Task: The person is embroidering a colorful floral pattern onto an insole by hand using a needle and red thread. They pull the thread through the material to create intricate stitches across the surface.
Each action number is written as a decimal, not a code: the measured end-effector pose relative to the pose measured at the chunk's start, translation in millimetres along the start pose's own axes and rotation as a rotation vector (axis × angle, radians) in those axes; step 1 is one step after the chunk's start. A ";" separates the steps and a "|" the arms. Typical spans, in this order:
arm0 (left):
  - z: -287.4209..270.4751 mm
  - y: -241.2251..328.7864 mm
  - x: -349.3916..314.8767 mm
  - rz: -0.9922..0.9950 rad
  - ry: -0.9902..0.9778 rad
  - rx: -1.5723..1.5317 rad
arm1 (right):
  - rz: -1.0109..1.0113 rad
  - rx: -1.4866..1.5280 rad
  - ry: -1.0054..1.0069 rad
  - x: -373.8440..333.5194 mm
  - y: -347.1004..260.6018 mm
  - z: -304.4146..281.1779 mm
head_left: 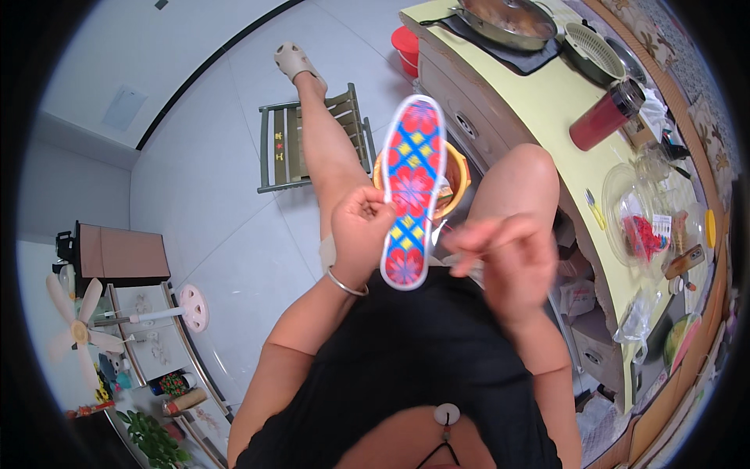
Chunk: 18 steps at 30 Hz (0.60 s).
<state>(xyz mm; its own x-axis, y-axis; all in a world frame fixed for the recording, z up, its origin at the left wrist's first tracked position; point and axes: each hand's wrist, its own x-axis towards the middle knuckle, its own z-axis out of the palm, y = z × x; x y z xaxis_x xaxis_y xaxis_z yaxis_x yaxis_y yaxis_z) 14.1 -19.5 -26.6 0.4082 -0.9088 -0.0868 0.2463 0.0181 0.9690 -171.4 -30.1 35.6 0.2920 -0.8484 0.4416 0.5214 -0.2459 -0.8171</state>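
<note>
An embroidered shoe insole with a white edge, red flowers and blue-and-yellow lattice stands lengthwise over my lap. My left hand, a bangle at its wrist, grips the insole's left edge with curled fingers. To the right of the insole is my right hand, smeared by motion. Its fingers look pinched together a short way from the edge; whatever they hold is too blurred to name. Behind the insole, a yellow bin between my legs is partly hidden.
Along the right runs a pale yellow counter with a pan, a dark red bottle and a clear plastic tray holding red thread. My leg rests across a folding stool. A fan stands at the left; a red bucket is beyond.
</note>
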 end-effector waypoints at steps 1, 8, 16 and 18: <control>-9.7 -1.8 7.5 0.061 0.053 0.071 | 0.159 0.329 0.051 3.8 -19.4 -13.4; -83.5 16.2 42.0 0.322 0.336 0.345 | -0.298 0.344 0.426 -54.2 -157.2 -231.8; -23.4 23.9 19.4 0.087 0.040 -0.138 | -0.414 -0.480 0.949 -10.1 -104.0 -143.8; -13.0 30.1 3.5 0.040 -0.040 -0.153 | -0.171 -0.574 0.599 -0.2 -63.3 -94.5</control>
<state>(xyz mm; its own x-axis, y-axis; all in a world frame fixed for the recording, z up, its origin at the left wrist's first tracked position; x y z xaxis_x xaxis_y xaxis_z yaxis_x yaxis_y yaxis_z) 34.4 -16.7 -0.7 0.3855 -0.9220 -0.0362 0.3628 0.1154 0.9247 -280.2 -58.7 52.3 -0.3129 -0.8430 0.4375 -0.0156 -0.4561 -0.8898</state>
